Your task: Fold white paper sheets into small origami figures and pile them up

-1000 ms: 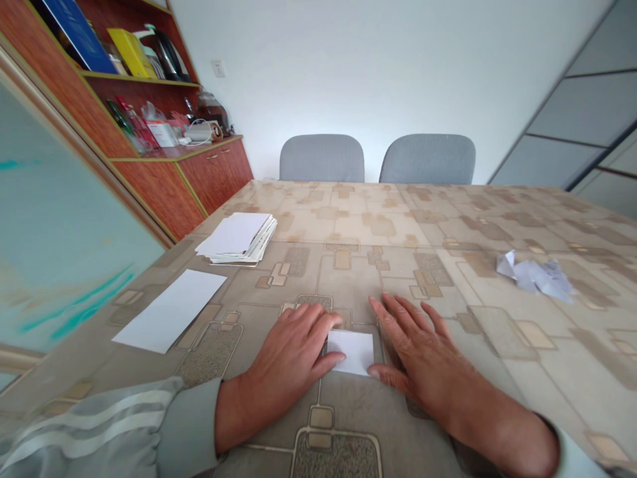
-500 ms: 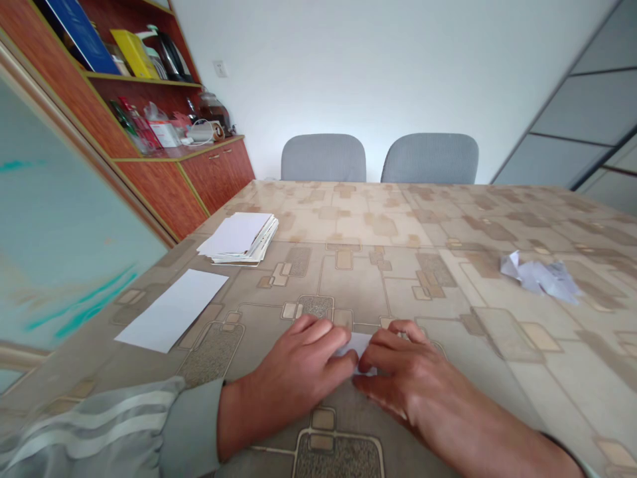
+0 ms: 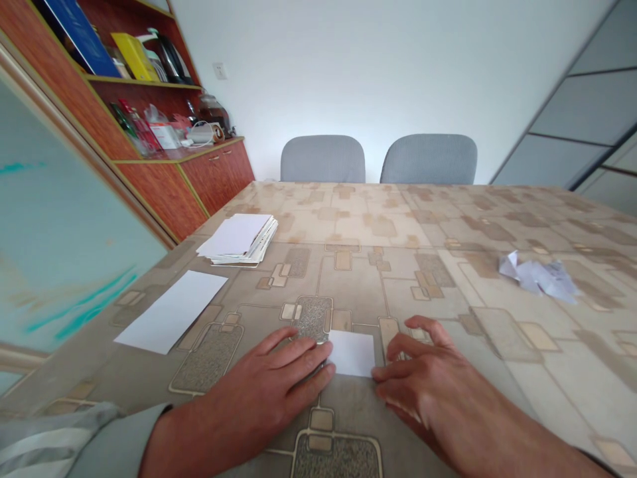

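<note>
A small white rectangle of paper (image 3: pixel 352 353) lies flat on the patterned tablecloth between my hands. My left hand (image 3: pixel 276 378) rests with fingers stretched out, its fingertips touching the paper's left edge. On the other side, my right hand (image 3: pixel 423 375) has loosely bent fingers spread apart, and its lower fingertips meet the paper's right edge near the bottom corner. A longer white paper strip (image 3: pixel 172 311) lies farther left, apart from both hands. Behind that strip is an uneven stack of paper (image 3: pixel 237 238) with a white sheet on top.
Crumpled white paper (image 3: pixel 540 277) lies at the right of the table (image 3: pixel 448 219). Beyond the far edge stand two grey chairs (image 3: pixel 323 159). A wooden cabinet (image 3: pixel 213 176) holding bottles, a kettle and boxes is at the back left.
My hands have moved apart, uncovering the small paper that they mostly hid. My left hand has shifted left and its fingers have straightened; my right hand has moved slightly right.
</note>
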Tool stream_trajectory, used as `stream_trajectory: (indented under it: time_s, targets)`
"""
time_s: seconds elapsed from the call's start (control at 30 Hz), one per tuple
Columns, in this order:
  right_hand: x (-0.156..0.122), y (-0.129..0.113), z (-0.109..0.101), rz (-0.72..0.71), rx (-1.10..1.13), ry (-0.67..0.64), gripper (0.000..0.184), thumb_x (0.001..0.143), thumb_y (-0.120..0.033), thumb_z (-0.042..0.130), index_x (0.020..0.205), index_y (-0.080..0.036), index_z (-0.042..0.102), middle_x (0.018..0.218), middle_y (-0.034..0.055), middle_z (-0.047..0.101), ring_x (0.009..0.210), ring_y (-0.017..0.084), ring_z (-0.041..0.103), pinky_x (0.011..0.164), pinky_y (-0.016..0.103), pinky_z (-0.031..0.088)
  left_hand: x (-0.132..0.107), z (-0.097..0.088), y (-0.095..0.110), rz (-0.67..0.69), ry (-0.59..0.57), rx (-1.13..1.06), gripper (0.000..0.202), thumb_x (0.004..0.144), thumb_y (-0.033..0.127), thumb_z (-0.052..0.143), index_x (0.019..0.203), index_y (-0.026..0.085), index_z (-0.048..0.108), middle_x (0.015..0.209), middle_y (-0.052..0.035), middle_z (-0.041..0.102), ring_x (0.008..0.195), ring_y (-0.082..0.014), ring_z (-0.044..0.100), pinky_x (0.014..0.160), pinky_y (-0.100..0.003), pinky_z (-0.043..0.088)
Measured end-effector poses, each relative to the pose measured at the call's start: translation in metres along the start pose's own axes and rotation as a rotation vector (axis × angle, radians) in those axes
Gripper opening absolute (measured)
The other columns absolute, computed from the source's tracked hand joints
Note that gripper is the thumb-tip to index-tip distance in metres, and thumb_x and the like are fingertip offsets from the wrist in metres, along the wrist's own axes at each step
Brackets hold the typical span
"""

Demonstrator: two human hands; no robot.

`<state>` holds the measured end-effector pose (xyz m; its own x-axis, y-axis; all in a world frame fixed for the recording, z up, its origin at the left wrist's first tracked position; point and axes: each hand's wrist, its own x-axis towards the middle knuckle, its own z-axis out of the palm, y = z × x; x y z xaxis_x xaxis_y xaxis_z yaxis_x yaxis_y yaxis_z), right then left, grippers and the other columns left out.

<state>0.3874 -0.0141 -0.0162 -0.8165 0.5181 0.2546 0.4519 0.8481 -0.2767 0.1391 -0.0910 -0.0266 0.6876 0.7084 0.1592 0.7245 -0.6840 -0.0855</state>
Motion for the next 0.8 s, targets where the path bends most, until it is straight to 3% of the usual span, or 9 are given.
stream_trajectory:
  time_s: [0.07,0.13,0.23,0.33,0.43,0.63,0.8]
  targets:
    - [0.004,0.001,-0.008,-0.101,-0.01,-0.134,0.03,0.083,-0.007,0.06,0.058,-0.025,0.059,0.063,-0.0034,0.064,0.067,0.017,0.061,0.091,0.046,0.036,0.0,0.001,-0.001,-0.018,0.029,-0.019,0.033,0.103,0.017,0.03,0.124,0.018,0.056,0.132,-0.0069,0.06,0.115,-0.0238,0.054,0.101,-0.044,0.036]
    - [0.007,0.003,-0.015,-0.11,0.015,-0.212,0.028,0.086,-0.009,0.058,0.061,-0.023,0.059,0.067,-0.0026,0.065,0.065,0.016,0.06,0.083,0.041,0.04,0.003,0.001,-0.002,-0.046,0.095,-0.077,0.032,0.104,0.019,0.031,0.119,0.018,0.058,0.128,-0.0053,0.062,0.111,-0.0228,0.056,0.099,-0.043,0.038]
    - [0.008,0.01,-0.017,0.107,0.038,-0.116,0.026,0.089,-0.017,0.06,0.063,-0.022,0.059,0.066,-0.0012,0.064,0.065,0.017,0.056,0.071,0.036,0.041,0.018,-0.001,-0.004,-0.126,0.154,-0.198,0.027,0.102,0.024,0.039,0.123,0.02,0.056,0.129,-0.0038,0.062,0.109,-0.022,0.056,0.097,-0.04,0.04]
    - [0.007,0.018,-0.008,0.293,0.032,0.001,0.008,0.079,-0.021,0.073,0.082,-0.023,0.065,0.078,0.0017,0.066,0.081,0.024,0.058,0.074,0.039,0.04,0.039,-0.004,-0.006,-0.202,0.118,-0.287,0.044,0.096,0.041,0.053,0.134,0.02,0.046,0.135,-0.0072,0.056,0.116,-0.0245,0.051,0.099,-0.041,0.039]
    - [0.007,0.021,0.006,0.366,0.08,0.003,0.03,0.065,-0.019,0.083,0.088,-0.021,0.064,0.083,0.003,0.065,0.082,0.025,0.058,0.073,0.039,0.038,0.056,-0.003,-0.007,-0.182,0.085,-0.355,0.063,0.088,0.057,0.057,0.135,0.018,0.043,0.129,-0.0098,0.058,0.112,-0.0265,0.052,0.098,-0.042,0.038]
    - [0.008,0.014,0.019,0.28,0.271,-0.011,0.022,0.071,-0.009,0.076,0.079,-0.021,0.059,0.083,-0.0005,0.063,0.08,0.019,0.055,0.074,0.034,0.035,0.062,0.004,-0.006,-0.165,0.048,-0.381,0.055,0.091,0.054,0.053,0.133,0.02,0.044,0.104,-0.0055,0.063,0.095,-0.0242,0.053,0.088,-0.04,0.038]
    - [0.009,0.008,0.01,0.051,0.227,0.101,0.016,0.085,-0.01,0.063,0.076,-0.019,0.055,0.078,-0.0012,0.061,0.078,0.016,0.051,0.076,0.032,0.032,0.06,0.006,-0.004,-0.15,0.162,-0.254,0.029,0.102,0.037,0.037,0.117,0.02,0.055,0.085,-0.0023,0.061,0.082,-0.0202,0.05,0.077,-0.035,0.036]
